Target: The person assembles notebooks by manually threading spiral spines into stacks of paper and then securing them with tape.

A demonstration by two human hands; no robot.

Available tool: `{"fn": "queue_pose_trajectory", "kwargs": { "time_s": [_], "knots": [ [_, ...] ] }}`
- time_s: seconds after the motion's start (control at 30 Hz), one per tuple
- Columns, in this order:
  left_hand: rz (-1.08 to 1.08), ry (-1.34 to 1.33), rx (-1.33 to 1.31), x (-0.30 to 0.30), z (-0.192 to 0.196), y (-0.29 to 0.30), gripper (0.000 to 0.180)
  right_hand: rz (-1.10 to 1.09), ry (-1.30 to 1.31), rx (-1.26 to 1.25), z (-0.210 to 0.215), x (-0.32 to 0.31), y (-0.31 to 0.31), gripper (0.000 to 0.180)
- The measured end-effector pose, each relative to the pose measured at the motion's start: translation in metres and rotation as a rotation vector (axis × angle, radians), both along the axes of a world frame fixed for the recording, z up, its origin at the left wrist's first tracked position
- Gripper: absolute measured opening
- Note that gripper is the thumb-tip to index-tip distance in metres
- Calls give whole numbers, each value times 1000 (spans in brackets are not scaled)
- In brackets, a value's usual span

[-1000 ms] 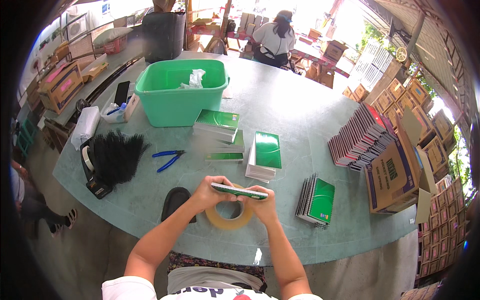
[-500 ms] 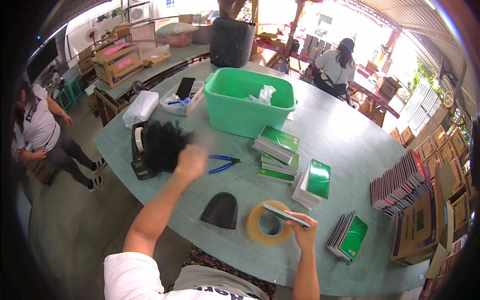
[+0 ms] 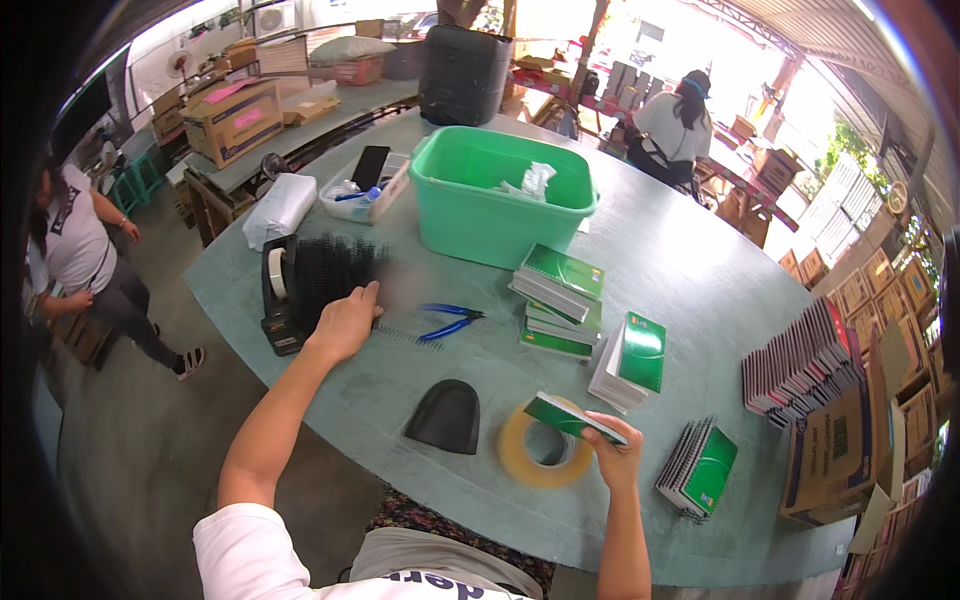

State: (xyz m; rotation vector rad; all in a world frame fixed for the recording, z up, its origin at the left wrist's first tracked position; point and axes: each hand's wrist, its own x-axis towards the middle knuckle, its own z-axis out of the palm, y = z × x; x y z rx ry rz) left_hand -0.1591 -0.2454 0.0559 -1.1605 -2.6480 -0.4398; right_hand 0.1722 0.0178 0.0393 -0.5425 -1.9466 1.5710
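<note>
Since half a second ago, the left hand (image 3: pixel 345 322) has come down from above the bench (image 3: pixel 700 270) onto the black spiral bindings (image 3: pixel 325 275) in the left middle of the frame; a second ago both hands were together on the green notebook (image 3: pixel 572 417) near the bottom centre. Now the left hand lies on the lower right edge of the bindings, fingers curled loosely over them; whether they pinch one cannot be told. One binding (image 3: pixel 405 335) lies on the bench just right of that hand.

Right hand (image 3: pixel 617 462), lower centre-right, has its grip clamped on the notebook's right end, thumb beneath and fingers on top. The notebook is held tilted, off the bench, above the upper edge of the tape roll (image 3: pixel 545 450), which lies flat.

Between the hands sits a black scoop-shaped piece (image 3: pixel 447 417). Blue pliers (image 3: pixel 448 320) lie right of the left hand. Right of them is a stack of green notebooks (image 3: pixel 555 300), and further right a second stack (image 3: pixel 630 362). A spiral-bound pile (image 3: pixel 700 470) is at lower right. A green tub (image 3: pixel 500 195) stands at upper centre. A tape dispenser (image 3: pixel 275 295) sits against the left side of the bindings.
</note>
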Motion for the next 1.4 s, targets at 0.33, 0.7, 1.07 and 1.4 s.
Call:
{"fn": "queue_pose_trajectory", "kwargs": {
  "time_s": [0.33, 0.7, 1.07, 1.4],
  "knots": [
    [-244, -1465, 593, 47, 2, 16, 40, 145, -206, 794, 67, -20, -2, 29],
    [-125, -363, 131, 72, -42, 98, 38, -9, -237, 816, 52, -52, -38, 13],
    [-106, -497, -15, 97, -40, 172, 44, -60, -196, 893, 49, -53, -32, 11],
    [-336, -1659, 970, 77, 19, 144, 19, 9, -210, 797, 46, -62, -33, 14]
  ]
}}
